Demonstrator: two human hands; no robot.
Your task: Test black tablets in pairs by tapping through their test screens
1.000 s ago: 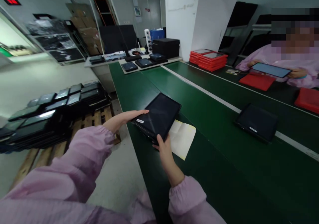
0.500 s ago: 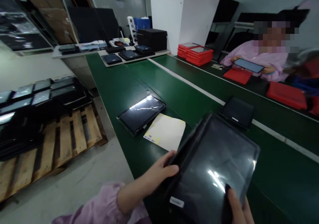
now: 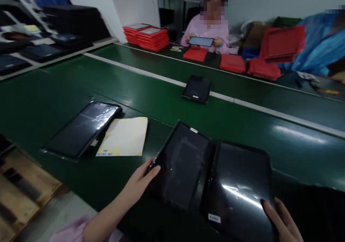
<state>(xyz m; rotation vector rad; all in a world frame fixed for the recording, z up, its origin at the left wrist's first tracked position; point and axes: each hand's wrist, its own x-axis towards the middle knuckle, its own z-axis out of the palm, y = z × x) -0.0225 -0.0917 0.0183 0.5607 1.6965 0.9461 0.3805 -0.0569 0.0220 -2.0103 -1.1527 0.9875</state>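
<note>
A black tablet in a folding case lies opened flat on the green belt in front of me, the cover half [image 3: 183, 166] to the left and the glossy screen half [image 3: 239, 188] to the right. My left hand [image 3: 140, 181] grips the cover's left edge, fingers curled on it. At the bottom right, my right hand [image 3: 280, 222] holds the screen half's lower corner with the thumb on top. Another black tablet [image 3: 82, 129] rests farther left on the belt, a pale yellow sheet [image 3: 124, 136] beside it.
A third tablet [image 3: 197, 88] lies on the white stripe of the green belt [image 3: 242, 123]. Across it, a person in pink [image 3: 210, 28] holds a tablet among red cases [image 3: 231, 63] and a red stack [image 3: 147, 35]. A wooden pallet [image 3: 18, 188] is at lower left.
I set one tablet down by the yellow sheet, turned right, and picked up a second one. Its case has been folded open flat between my hands.
</note>
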